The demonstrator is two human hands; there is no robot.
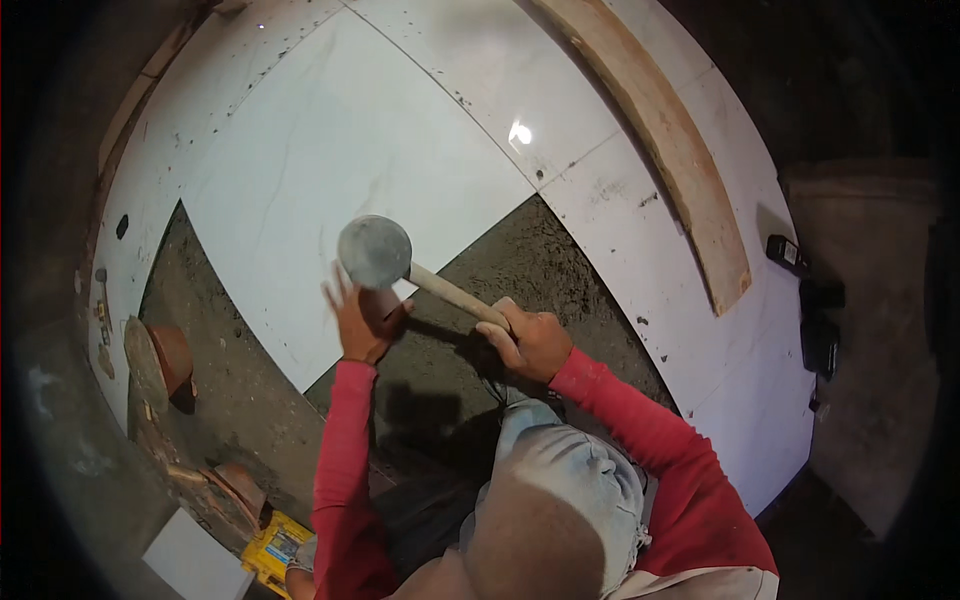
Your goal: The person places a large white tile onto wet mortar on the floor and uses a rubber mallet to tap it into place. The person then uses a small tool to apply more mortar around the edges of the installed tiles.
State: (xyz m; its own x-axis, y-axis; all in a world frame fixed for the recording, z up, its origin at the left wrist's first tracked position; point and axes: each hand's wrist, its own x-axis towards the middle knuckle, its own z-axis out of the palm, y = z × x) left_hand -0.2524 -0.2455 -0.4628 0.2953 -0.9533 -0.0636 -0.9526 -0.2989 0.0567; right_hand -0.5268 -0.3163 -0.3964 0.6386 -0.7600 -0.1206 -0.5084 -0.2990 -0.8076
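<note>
My right hand [535,345] grips the wooden handle of a mallet [374,245] with a round grey head, held over the lower corner of a large white tile [300,150]. Just beneath the mallet head, my left hand [365,325] rests at the tile's edge with fingers spread, partly hidden by the head. Grey mortar [560,280] shows beside and below the tile, around my denim-covered knee [560,500].
A curved-looking wooden board [690,190] lies on tiles at right, near dark objects [820,345]. At left are a metal-and-terracotta-coloured pan or trowel [160,365], small tools [103,310], brown pieces [235,485], a yellow tool [270,550] and a loose white tile [195,560].
</note>
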